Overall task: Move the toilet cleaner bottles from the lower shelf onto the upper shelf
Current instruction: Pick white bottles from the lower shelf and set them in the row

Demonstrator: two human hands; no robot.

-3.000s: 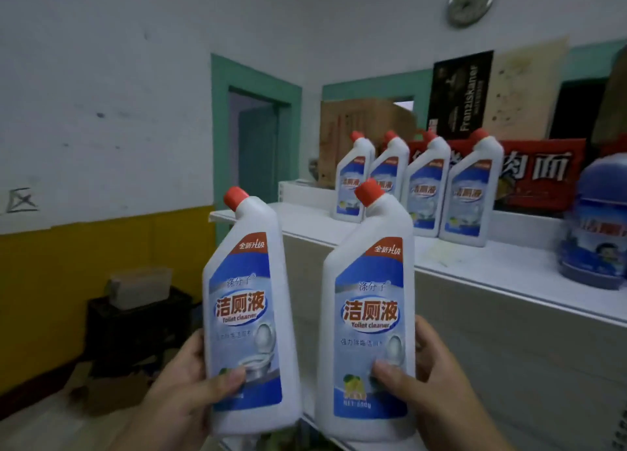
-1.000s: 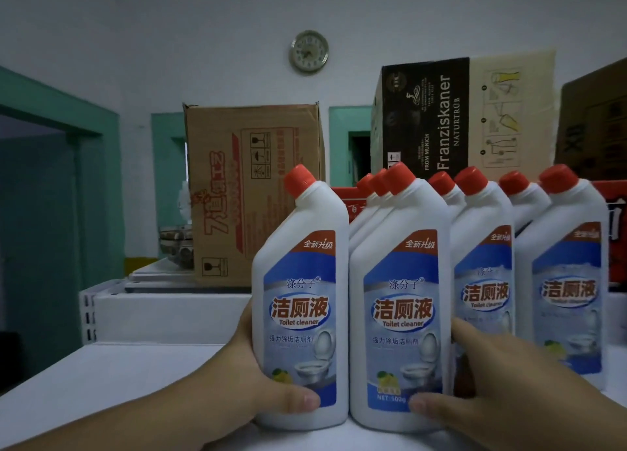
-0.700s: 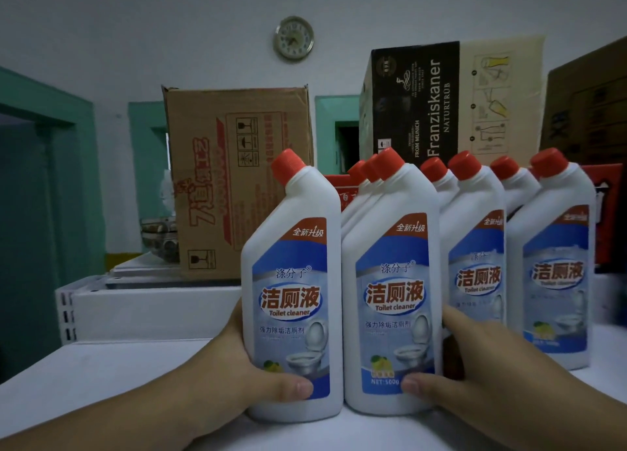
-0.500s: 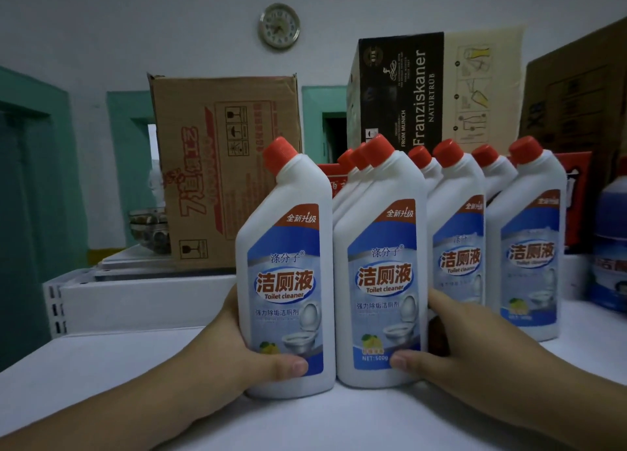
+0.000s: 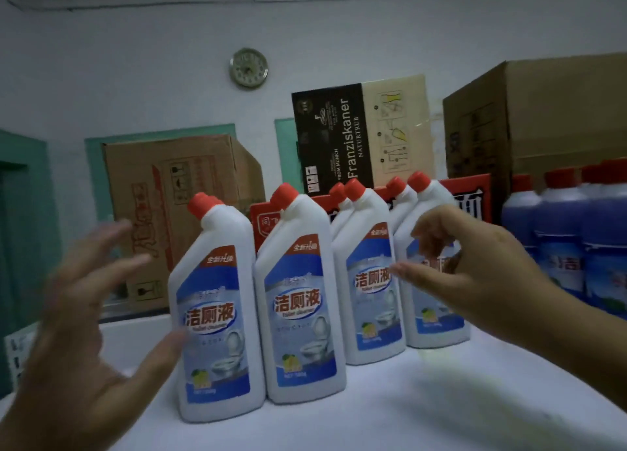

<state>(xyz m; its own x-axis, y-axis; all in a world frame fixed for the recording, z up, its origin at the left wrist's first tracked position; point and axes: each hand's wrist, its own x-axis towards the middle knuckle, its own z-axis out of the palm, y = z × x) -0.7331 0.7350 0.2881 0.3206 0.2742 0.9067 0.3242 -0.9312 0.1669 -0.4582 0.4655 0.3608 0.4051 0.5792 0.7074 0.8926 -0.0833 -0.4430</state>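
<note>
Several white toilet cleaner bottles with red caps and blue labels stand upright on the white upper shelf (image 5: 407, 413). The front pair are the left front bottle (image 5: 217, 321) and the right front bottle (image 5: 300, 311); more bottles (image 5: 371, 287) stand behind them to the right. My left hand (image 5: 81, 335) hovers just left of the left front bottle, fingers spread, holding nothing. My right hand (image 5: 475, 274) hangs in front of the back bottles, fingers loosely bent, holding nothing. The lower shelf is out of view.
Blue jugs (image 5: 573, 247) stand at the right end of the shelf. Behind the bottles are a brown carton (image 5: 176, 213), a black Franziskaner box (image 5: 339, 135), a large carton (image 5: 543, 118) and red packs (image 5: 471, 196). A clock (image 5: 249, 67) hangs on the wall.
Both hands have let go of the two front bottles, which now stand on the upper shelf, and have drawn back with fingers opened. The view has shifted slightly.
</note>
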